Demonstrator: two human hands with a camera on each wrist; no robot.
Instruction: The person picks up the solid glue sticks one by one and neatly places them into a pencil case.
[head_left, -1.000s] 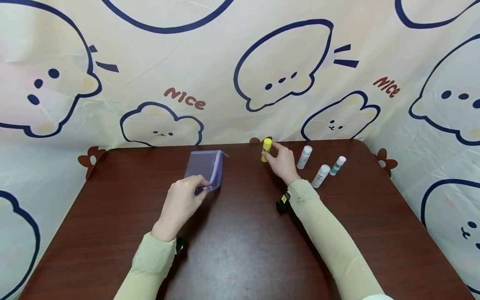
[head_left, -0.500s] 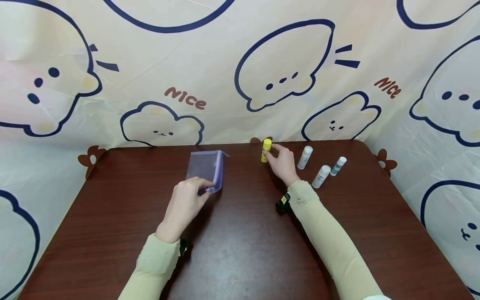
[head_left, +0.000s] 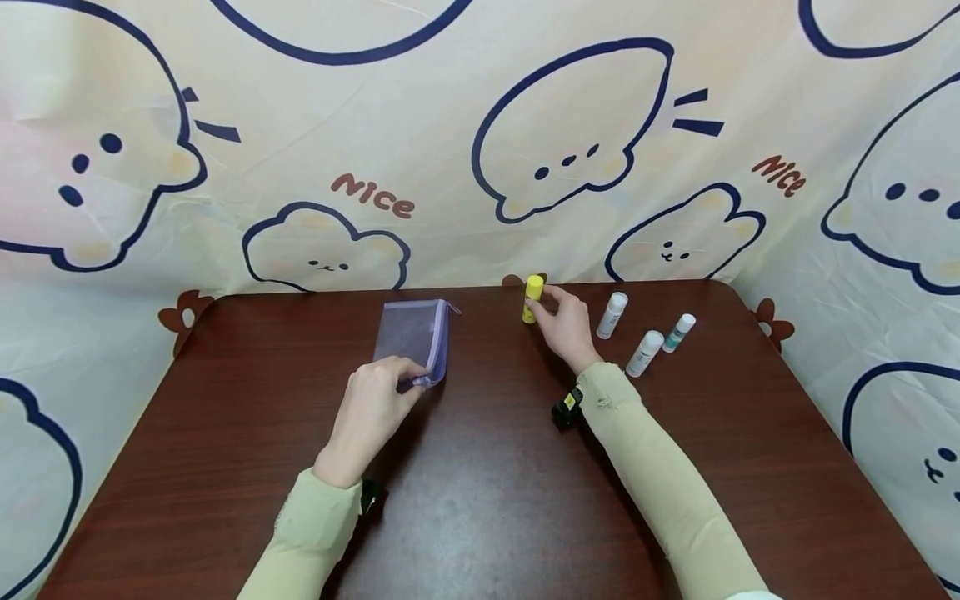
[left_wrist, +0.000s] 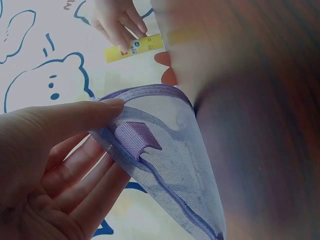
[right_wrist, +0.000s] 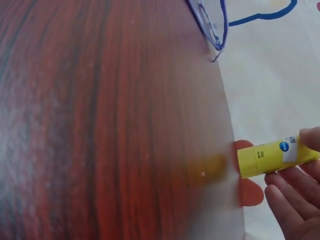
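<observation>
My left hand point(head_left: 372, 408) pinches the near edge of a purple mesh zip pouch point(head_left: 408, 327) between thumb and fingers. In the left wrist view the pouch point(left_wrist: 175, 145) spreads out see-through, its purple fabric tab point(left_wrist: 137, 140) beside the fingers; no contents show in it. Toward the back edge of the table, my right hand point(head_left: 564, 330) holds a yellow glue stick point(head_left: 532, 302) upright between thumb and fingers. The right wrist view shows the lower end of the glue stick point(right_wrist: 275, 156) close over the tabletop, with its yellow reflection below.
Right of my right hand stand two white-capped white sticks point(head_left: 612, 316) and a smaller white-and-teal one point(head_left: 678, 333). A patterned cloth point(head_left: 442, 233) rises behind the dark wooden table point(head_left: 480, 500). Each wrist carries a small black device point(head_left: 567, 408).
My left hand has shifted slightly right and its fingers have settled on the pouch's corner, moving the pouch a little. My right hand and the glue stick have hardly moved.
</observation>
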